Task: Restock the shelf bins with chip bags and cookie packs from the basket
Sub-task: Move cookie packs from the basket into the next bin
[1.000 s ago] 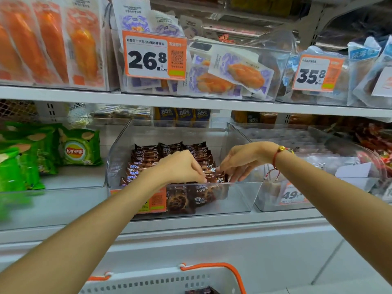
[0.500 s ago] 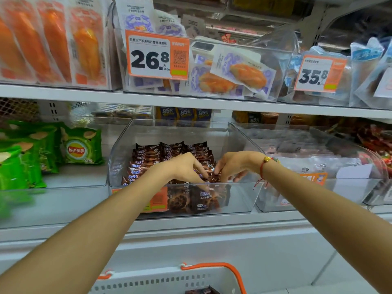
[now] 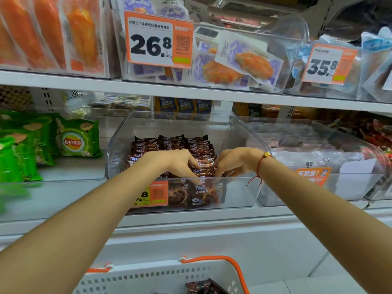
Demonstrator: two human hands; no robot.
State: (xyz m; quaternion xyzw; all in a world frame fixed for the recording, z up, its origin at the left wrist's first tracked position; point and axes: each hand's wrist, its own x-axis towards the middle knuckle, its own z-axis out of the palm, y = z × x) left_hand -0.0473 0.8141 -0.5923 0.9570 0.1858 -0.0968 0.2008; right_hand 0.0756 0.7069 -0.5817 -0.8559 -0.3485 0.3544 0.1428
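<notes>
- Head view: green chip bags point(image 3: 77, 138) read "Lay's", left bin. Price tags read "26.8" point(image 3: 158, 40) and "35.8" point(image 3: 327, 64); packs behind read "85%".
- Brown cookie packs point(image 3: 169, 145) fill the clear middle bin point(image 3: 239, 134); front packs stand against its front wall.
- Left hand point(image 3: 176, 163) and right hand point(image 3: 235, 161), fingers curled down, pinch cookie packs at the bin's front row.
- Basket point(image 3: 148, 279) below holds one brown pack point(image 3: 203, 286).

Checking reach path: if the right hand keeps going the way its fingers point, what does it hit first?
Likely the left hand: the right hand points left across the cookie packs in the clear bin, fingertips nearly meeting. Depth unclear.
</notes>
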